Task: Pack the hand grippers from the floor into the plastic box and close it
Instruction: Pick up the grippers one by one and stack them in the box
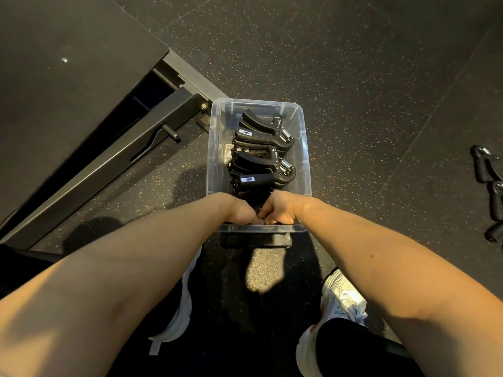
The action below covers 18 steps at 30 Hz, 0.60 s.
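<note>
A clear plastic box (304, 148) stands open on the floor in front of me. Several black hand grippers (262, 134) with steel springs lie stacked inside it. My left hand (239, 210) and my right hand (277, 209) reach into the near end of the box, fingertips meeting. Their fingers curl down round a dark hand gripper (260, 201) that is mostly hidden beneath them. Three more hand grippers (487, 170) lie on the floor at the far right. A dark flat piece (255, 240), possibly the lid, shows just under the box's near edge.
A black bench with a metal frame (130, 142) runs along the left, close to the box's far left corner. My white shoes (340, 297) stand on the speckled rubber floor (367, 91) below the box.
</note>
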### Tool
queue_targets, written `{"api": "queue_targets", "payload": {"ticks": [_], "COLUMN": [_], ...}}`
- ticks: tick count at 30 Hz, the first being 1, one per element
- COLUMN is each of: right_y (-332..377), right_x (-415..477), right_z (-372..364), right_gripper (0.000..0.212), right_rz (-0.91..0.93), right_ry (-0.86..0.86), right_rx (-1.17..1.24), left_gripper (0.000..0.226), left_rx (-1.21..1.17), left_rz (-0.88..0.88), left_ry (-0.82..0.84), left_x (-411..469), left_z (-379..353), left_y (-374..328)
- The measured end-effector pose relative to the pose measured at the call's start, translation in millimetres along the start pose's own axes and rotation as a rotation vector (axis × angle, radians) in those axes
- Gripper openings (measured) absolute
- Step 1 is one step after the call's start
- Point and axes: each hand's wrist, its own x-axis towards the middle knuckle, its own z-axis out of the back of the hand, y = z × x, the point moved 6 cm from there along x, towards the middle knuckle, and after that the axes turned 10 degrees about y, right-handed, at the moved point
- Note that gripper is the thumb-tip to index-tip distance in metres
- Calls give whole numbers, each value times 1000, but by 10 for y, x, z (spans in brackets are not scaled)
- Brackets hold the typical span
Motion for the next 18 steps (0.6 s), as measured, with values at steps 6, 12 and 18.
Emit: {"api": "queue_targets", "payload": {"ticks": [6,12,18], "right_y": [-1,11,13], "right_x": [17,-48,-42], "right_z": [14,44,11], "right_gripper": [42,51,48], "right_rz": [-20,-35,-59], "right_ry": [26,9,21], "right_rx": [-27,-23,-78], "left_gripper": [46,33,24], "left_rx": [-39,56,114], "left_rz": [-1,-1,1], "left_ry": [-13,-31,-146], "left_x": [-23,-157,-209], "left_z": [-12,-49,-40], "left_y": [-20,-171,-119]}}
